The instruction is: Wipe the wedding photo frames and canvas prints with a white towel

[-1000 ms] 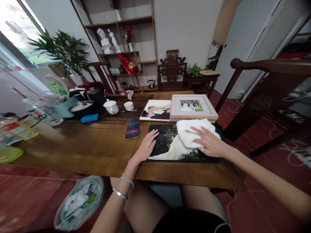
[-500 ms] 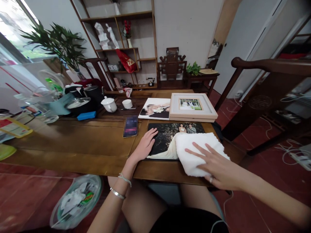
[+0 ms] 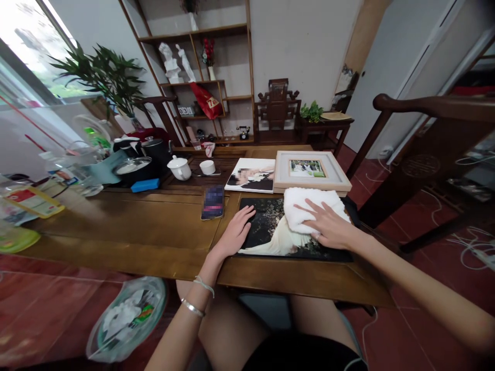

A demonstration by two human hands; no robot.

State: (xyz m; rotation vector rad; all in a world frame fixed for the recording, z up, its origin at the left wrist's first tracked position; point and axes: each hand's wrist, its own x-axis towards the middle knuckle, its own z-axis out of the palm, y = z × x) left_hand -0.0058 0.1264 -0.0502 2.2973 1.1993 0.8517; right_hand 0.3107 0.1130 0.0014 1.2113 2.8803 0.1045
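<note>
A dark photo panel [image 3: 263,214] lies flat on the wooden table in front of me, printed with a long pale gown. My left hand [image 3: 236,229] rests on its left edge, fingers stretched out and holding nothing. On the panel's upper right part is a folded white towel [image 3: 296,208]. My right hand [image 3: 328,222] lies flat on this towel with its fingers spread, pressing it down. The towel and hand hide the couple in the picture. A phone [image 3: 212,202] sits just left of the panel.
Behind the panel are a white photo print [image 3: 240,167] and a pale framed photo [image 3: 342,178]. A lidded white cup [image 3: 180,167], a small white bowl [image 3: 208,167] and a blue block [image 3: 145,185] stand farther left. A lined waste bin [image 3: 154,309] is below the table's front edge [image 3: 185,265].
My right hand and the towel have moved up the panel, away from me, uncovering its lower right part. My left hand stays on the left edge. The view has shifted slightly.
</note>
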